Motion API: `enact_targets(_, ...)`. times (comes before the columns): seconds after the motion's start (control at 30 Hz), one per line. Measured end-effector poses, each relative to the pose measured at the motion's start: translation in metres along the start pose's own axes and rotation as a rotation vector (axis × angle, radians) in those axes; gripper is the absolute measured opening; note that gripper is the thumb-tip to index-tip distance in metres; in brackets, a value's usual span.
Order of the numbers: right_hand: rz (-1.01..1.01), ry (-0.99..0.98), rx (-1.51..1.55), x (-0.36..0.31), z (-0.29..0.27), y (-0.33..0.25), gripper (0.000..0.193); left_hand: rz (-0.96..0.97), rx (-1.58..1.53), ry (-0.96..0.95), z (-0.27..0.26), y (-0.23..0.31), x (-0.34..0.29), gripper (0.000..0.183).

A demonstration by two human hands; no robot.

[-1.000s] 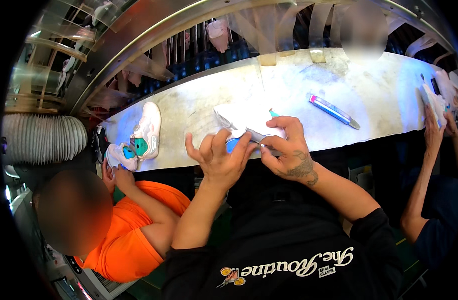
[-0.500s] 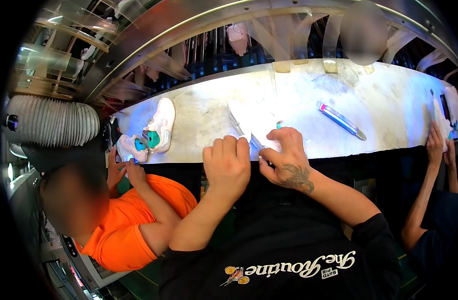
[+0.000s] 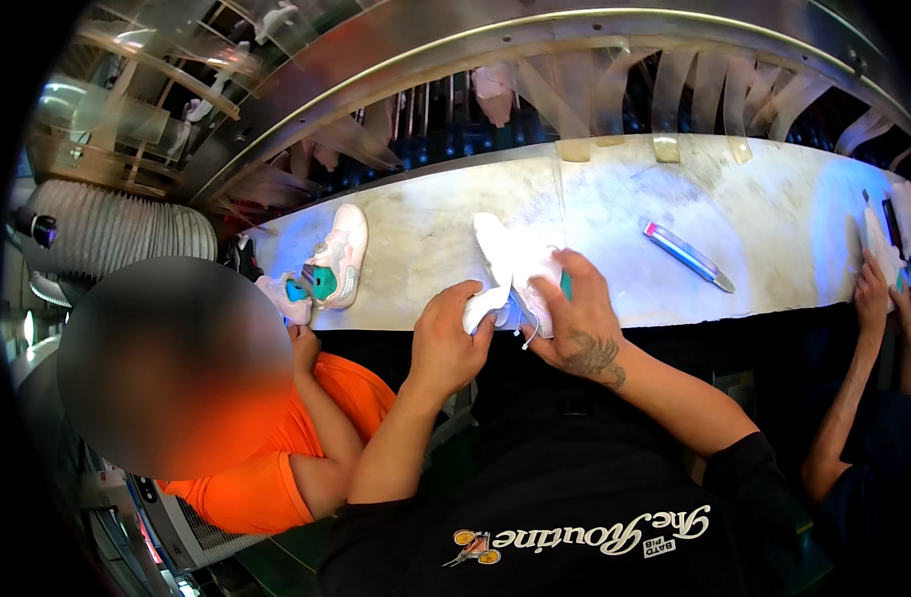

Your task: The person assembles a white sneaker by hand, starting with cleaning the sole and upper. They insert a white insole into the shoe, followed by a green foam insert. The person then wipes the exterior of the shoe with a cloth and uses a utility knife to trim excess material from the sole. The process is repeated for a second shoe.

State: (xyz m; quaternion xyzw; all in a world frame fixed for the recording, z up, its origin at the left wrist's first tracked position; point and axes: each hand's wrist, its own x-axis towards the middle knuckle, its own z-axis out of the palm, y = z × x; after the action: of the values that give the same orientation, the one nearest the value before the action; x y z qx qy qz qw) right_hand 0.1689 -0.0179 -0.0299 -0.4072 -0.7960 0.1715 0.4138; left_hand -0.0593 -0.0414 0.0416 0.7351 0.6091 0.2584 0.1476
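Note:
In front of me a white shoe (image 3: 537, 251) is washed out by glare, with a teal patch at its right side. My right hand (image 3: 579, 316) grips the shoe's near right part, thumb below and fingers above. A white flap-like piece (image 3: 489, 300) is held between the thumb and fingers of my left hand (image 3: 448, 338). A pale, long, narrow part (image 3: 492, 241) extends away on the left; whether it belongs to the shoe I cannot tell. A thin white cord (image 3: 526, 336) hangs near my right thumb.
A slim blue and silver tool (image 3: 688, 255) with a pink end lies on the pale worktable (image 3: 614, 179). On the left, a person in orange (image 3: 266, 478) handles shoes (image 3: 342, 257). Another person's hands (image 3: 878, 289) work at the right. Clear strips (image 3: 666, 109) hang along the far edge.
My left hand has turned from a closed fist, now showing its thumb and the white piece. The shoe has tilted and come nearer. The view has shifted slightly.

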Motion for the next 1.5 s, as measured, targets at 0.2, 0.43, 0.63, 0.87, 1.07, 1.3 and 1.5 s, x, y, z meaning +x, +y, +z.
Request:
enact_targets(0.2,0.212,-0.19,0.296,0.041,-0.008,-0.011,0.093,-0.225,-0.315,0.281,0.042,-0.026,-0.042,0.069)
enact_targets(0.43,0.504,-0.208,0.376,0.024,-0.01,-0.025,0.089,-0.006,-0.737,0.413,0.096,-0.031,-0.011,0.071)
enact_targets(0.63,0.632,-0.247,0.461,0.022,-0.013,-0.023,0.09,0.137,-0.5,0.337,0.074,-0.027,0.005,0.062)
enact_targets(0.87,0.482,-0.242,0.419,0.017,-0.005,-0.021,0.087,-0.15,-0.671,0.386,0.082,-0.031,0.002,0.032)
enact_targets(1.07,0.658,-0.274,0.488,0.024,-0.021,-0.021,0.084,-0.171,-0.652,0.338,0.051,-0.009,0.037,0.035)
enact_targets(1.3,0.638,-0.306,0.47,0.024,-0.014,-0.015,0.084,-0.374,-0.945,0.147,0.051,-0.05,0.055,0.031)
enact_targets(1.5,0.665,-0.301,0.461,0.027,-0.019,-0.012,0.085,-0.611,-1.413,0.147,0.029,-0.049,0.08,0.041)
